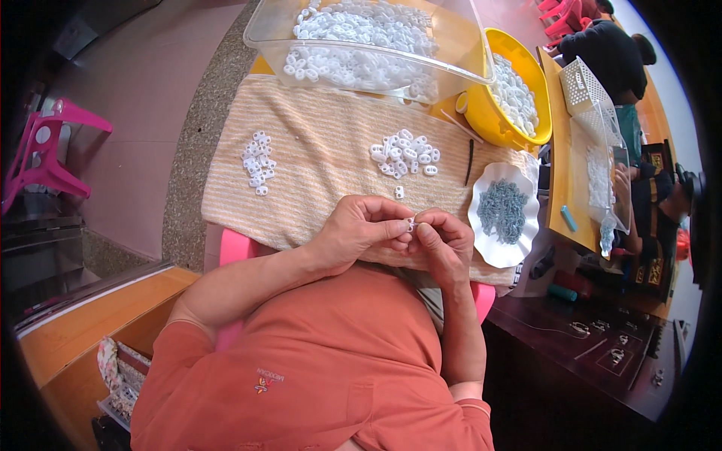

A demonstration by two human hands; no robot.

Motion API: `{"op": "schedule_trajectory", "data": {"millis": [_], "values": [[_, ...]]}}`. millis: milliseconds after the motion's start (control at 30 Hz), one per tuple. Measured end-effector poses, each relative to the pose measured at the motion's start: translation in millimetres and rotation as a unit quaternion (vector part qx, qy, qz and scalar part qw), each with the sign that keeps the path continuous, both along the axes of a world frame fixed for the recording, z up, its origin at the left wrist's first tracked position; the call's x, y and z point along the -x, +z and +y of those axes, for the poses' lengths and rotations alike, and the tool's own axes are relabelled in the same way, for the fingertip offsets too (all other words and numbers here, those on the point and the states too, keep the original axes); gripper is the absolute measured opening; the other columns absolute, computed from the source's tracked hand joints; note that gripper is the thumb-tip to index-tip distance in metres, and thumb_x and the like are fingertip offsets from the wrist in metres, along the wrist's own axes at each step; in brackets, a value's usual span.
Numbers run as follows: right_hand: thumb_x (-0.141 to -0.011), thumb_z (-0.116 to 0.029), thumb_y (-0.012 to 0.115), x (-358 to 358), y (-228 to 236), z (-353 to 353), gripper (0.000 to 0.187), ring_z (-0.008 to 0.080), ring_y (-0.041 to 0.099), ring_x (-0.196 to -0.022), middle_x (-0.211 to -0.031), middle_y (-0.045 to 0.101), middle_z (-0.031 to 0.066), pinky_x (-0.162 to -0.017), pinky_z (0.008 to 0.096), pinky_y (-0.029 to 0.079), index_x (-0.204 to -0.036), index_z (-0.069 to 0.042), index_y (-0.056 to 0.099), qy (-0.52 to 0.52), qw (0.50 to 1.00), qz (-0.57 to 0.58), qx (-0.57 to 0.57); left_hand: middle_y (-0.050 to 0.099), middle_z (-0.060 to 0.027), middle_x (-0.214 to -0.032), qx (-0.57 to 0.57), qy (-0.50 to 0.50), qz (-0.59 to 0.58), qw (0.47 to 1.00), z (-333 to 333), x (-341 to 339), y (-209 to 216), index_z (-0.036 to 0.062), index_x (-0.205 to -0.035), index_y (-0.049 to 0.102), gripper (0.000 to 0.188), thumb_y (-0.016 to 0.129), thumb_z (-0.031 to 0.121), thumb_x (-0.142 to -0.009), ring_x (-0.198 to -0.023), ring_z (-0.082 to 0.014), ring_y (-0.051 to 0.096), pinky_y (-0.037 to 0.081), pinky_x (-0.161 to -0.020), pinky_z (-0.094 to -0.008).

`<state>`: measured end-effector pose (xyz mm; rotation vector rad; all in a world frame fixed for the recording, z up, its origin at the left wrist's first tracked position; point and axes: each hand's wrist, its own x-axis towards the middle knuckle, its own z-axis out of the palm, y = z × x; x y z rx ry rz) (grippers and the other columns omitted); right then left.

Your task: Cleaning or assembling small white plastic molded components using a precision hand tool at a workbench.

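Note:
Close to my body, over the near edge of the towel-covered table, my left hand (362, 228) and my right hand (444, 239) meet at their fingertips. Between them they pinch a small white two-holed plastic piece (411, 223); the fingers cover part of it. Just beyond lies a single white piece (399, 192), and behind that a loose pile of white oval two-holed pieces (404, 153). A second pile of white pieces (258, 161) is off to the left. Beside my right hand stands a white wavy-rimmed dish (484, 250) heaped with small grey-blue parts (502, 211), too small to name.
A clear plastic bin (459, 69) of white pieces stands at the far edge, with a yellow basin (540, 120) of more beside it. A dark thin stick (469, 162) lies near the dish. Co-workers (613, 60) sit rightward; a pink stool (49, 150) is left.

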<state>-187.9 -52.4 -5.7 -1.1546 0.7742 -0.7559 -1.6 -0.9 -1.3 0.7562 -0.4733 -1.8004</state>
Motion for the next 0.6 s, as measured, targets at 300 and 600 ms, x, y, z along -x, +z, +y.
{"op": "schedule_trajectory", "data": {"millis": [300,600], "values": [[-0.091,-0.005,0.058,-4.3,5.2,1.3,0.011,0.0120,0.061,-0.068,-0.087,0.063,0.0090,-0.062,0.0233,0.052,-0.094,0.005,0.060,-0.004,1.000,-0.012,0.001,0.066,-0.0080,-0.091,-0.004,0.006,-0.001,1.000,-0.1,0.6,1.3,-0.0038,-0.105,0.061,0.019,0.062,0.004,-0.088,-0.080,-0.0109,0.064,0.055,-0.073,-0.0224],[-0.091,-0.004,0.058,-5.3,5.6,2.8,0.010,0.0112,0.061,-0.069,-0.087,0.062,0.0081,-0.062,0.0216,0.052,-0.094,0.005,0.061,0.002,0.999,0.013,0.038,0.066,-0.0083,-0.091,-0.002,0.009,-0.026,1.000,0.9,0.4,2.4,-0.0046,-0.107,0.061,0.021,0.062,0.004,-0.088,-0.080,-0.0106,0.064,0.055,-0.073,-0.0220]]}}
